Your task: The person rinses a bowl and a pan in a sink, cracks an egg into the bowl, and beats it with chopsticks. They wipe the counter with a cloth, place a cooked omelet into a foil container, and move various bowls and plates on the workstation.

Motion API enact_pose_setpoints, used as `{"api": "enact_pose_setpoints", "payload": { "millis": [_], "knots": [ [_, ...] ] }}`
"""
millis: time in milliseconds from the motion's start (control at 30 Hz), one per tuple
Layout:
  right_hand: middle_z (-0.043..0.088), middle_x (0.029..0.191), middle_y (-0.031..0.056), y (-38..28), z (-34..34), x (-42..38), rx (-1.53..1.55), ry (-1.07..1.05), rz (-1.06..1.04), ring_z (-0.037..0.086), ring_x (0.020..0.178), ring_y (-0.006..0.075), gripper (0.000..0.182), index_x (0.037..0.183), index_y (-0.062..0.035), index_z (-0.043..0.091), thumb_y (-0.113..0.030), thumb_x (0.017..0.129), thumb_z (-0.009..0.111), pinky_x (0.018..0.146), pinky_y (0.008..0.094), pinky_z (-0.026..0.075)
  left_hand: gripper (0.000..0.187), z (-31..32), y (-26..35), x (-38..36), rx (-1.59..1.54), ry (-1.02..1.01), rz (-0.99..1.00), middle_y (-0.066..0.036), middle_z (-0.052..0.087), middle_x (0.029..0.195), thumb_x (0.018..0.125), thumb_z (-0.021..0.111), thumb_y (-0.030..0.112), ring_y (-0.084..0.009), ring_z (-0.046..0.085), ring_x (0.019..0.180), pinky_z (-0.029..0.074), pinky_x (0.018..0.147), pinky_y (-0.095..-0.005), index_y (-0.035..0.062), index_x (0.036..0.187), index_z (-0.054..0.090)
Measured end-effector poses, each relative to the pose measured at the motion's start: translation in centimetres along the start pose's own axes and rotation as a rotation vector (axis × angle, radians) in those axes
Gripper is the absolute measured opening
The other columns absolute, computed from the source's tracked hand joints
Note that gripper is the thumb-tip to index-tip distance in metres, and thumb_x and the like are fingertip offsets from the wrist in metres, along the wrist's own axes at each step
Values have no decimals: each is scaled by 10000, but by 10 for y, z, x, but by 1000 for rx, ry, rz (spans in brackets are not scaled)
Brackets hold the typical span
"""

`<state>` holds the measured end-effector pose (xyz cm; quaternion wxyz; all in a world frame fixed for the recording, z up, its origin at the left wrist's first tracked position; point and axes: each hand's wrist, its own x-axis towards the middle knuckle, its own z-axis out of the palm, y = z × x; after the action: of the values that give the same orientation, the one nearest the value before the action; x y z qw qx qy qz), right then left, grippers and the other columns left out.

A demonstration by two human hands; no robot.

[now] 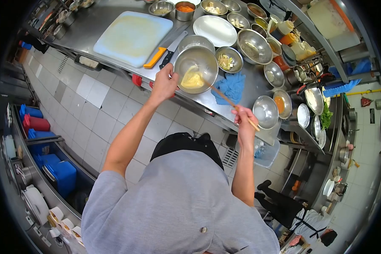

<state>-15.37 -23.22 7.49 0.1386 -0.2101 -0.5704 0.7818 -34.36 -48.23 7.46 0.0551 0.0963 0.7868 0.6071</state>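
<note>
My left hand (165, 82) grips the rim of a metal mixing bowl (207, 63), tilted over the counter's front edge. A pale yellow, soft mixture (192, 78) lies in the bottom of the bowl. Closed around a thin wooden stick (224, 96), perhaps chopsticks, my right hand (244, 120) is to the right of the bowl. The stick's far end reaches into the bowl by the mixture. Just right of the bowl is a crumpled blue cloth (229, 88). Beside my right hand stands another metal bowl (265, 112) with something whitish in it.
A white cutting board (133, 38) lies on the steel counter, with a yellow-handled knife (155, 58) and a black-handled knife (167, 58) alongside. Several ingredient bowls and a white oval plate (215, 31) crowd the right side. Another person (300, 216) is at the lower right.
</note>
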Motion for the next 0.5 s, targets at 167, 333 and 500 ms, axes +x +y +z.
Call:
{"api": "enact_pose_setpoints", "payload": {
  "millis": [167, 333, 500],
  "knots": [
    [699, 886, 131, -3, 1, -8, -46, 80, -53, 536, 647, 83, 226, 1067, 46, 636, -136, 951, 571, 600, 218, 447, 169, 3, 1, -9, 5, -15, -17, -174, 549, 678, 860, 504, 83, -243, 653, 533, 501, 432, -340, -17, 784, 390],
    [706, 875, 120, -4, -3, -18, -108, 11, -27, 534, 658, 68, 228, 1067, 45, 651, -134, 949, 576, 613, 216, 454, 167, 3, 5, -17, 31, -36, -26, -164, 543, 679, 864, 506, 81, -242, 653, 544, 509, 441, -338, -18, 796, 389],
    [702, 881, 125, -4, -8, -24, -172, -59, -4, 534, 659, 71, 232, 1070, 49, 645, -137, 953, 570, 609, 214, 452, 167, 5, 6, -22, 43, -35, -40, -162, 545, 680, 865, 502, 80, -240, 653, 545, 512, 459, -338, -20, 791, 391]
  ]
}}
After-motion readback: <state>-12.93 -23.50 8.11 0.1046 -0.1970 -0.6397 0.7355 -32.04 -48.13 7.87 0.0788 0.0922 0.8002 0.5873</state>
